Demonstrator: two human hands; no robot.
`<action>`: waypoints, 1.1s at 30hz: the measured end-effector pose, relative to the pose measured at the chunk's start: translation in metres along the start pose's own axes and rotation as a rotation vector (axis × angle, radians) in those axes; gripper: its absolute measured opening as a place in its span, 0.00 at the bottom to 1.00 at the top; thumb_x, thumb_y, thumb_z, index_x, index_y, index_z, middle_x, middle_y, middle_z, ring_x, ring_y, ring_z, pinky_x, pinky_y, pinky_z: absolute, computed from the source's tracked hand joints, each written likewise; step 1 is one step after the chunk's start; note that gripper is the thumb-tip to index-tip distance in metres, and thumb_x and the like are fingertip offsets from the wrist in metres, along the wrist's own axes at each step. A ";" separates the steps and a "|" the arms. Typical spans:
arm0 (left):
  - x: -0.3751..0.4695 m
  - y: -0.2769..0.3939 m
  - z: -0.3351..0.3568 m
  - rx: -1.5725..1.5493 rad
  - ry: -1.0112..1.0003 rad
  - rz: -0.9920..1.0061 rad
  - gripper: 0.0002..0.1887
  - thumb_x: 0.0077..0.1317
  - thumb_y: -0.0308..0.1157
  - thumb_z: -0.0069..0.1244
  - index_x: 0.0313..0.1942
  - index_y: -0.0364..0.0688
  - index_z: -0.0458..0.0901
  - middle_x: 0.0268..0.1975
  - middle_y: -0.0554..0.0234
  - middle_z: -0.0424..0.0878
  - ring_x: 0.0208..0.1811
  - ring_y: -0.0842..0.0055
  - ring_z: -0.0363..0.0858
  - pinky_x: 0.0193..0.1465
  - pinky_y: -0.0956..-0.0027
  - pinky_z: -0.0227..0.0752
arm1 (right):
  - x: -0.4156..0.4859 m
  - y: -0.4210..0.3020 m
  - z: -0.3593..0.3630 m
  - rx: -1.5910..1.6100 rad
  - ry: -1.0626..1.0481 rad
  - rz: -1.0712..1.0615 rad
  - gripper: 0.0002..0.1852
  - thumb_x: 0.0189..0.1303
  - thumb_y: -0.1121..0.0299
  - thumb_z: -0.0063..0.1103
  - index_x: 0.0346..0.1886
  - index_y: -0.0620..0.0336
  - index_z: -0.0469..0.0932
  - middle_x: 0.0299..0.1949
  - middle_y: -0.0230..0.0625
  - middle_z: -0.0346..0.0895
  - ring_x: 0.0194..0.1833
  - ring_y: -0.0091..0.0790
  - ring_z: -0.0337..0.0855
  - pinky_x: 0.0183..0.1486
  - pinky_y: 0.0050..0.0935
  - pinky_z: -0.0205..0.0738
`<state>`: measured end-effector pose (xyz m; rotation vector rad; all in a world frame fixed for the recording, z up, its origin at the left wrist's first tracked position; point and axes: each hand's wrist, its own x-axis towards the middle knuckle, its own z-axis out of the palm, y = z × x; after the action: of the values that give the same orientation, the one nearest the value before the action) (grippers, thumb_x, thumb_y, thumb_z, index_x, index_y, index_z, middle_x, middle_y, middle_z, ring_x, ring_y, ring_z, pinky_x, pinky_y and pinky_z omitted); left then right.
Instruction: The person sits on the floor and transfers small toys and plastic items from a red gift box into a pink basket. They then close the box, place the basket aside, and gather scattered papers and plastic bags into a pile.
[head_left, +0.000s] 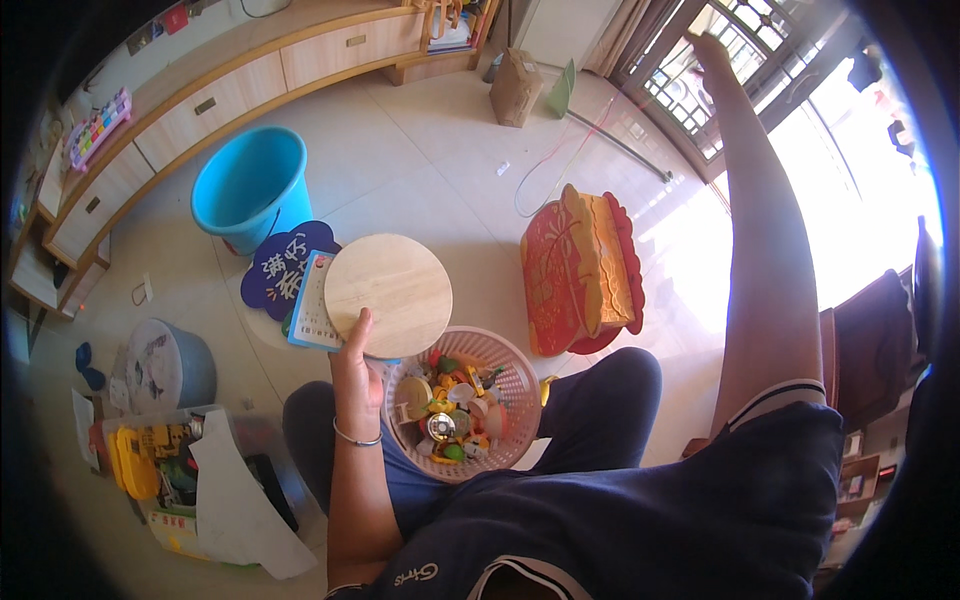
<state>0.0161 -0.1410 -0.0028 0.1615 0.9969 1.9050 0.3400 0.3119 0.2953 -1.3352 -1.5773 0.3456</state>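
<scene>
My left hand (358, 375) grips a round wooden board (388, 296), its thumb lying on the board's face. Fanned out behind the board are a blue-edged card (311, 307) with writing and a dark purple, cloud-shaped sign (279, 259) with writing. Just below them, between my legs, a pink perforated plastic basket (525, 360) holds many small toys (450, 397). My right arm stretches far out to the upper right, and my right hand (709, 60) is raised in front of the window; its fingers are too small and blurred to read.
A blue bucket (251, 180) stands ahead on the tiled floor, near a long wooden cabinet (240, 97). At right is a red and gold decorated box (577, 277). A clear bin (225, 412) of toys and a grey tub (195, 367) sit at left. Farther off are a cardboard box (516, 90) and a green dustpan (561, 94).
</scene>
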 end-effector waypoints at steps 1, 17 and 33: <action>0.000 -0.001 -0.001 -0.009 0.012 -0.017 0.27 0.57 0.32 0.57 0.55 0.35 0.68 0.50 0.61 0.75 0.52 0.74 0.73 0.53 0.69 0.66 | -0.008 0.006 -0.004 0.191 -0.169 0.162 0.31 0.54 0.49 0.56 0.59 0.54 0.66 0.57 0.36 0.68 0.59 0.40 0.64 0.54 0.44 0.67; 0.004 -0.015 -0.006 -0.053 0.009 0.123 0.24 0.56 0.32 0.59 0.52 0.39 0.71 0.45 0.66 0.77 0.46 0.78 0.75 0.44 0.75 0.69 | -0.163 -0.107 0.100 0.740 -0.827 -0.154 0.32 0.60 0.61 0.56 0.63 0.67 0.59 0.61 0.41 0.62 0.59 0.38 0.65 0.57 0.44 0.62; -0.012 -0.008 -0.014 -0.109 -0.212 0.182 0.19 0.58 0.30 0.56 0.50 0.41 0.73 0.44 0.68 0.78 0.45 0.81 0.76 0.46 0.75 0.70 | -0.302 -0.096 0.012 0.004 -1.121 -0.338 0.15 0.60 0.68 0.52 0.48 0.64 0.76 0.37 0.38 0.79 0.33 0.26 0.80 0.42 0.26 0.74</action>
<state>0.0212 -0.1562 -0.0139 0.3941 0.7551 2.0522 0.2422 0.0226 0.2118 -0.8291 -2.6548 0.9866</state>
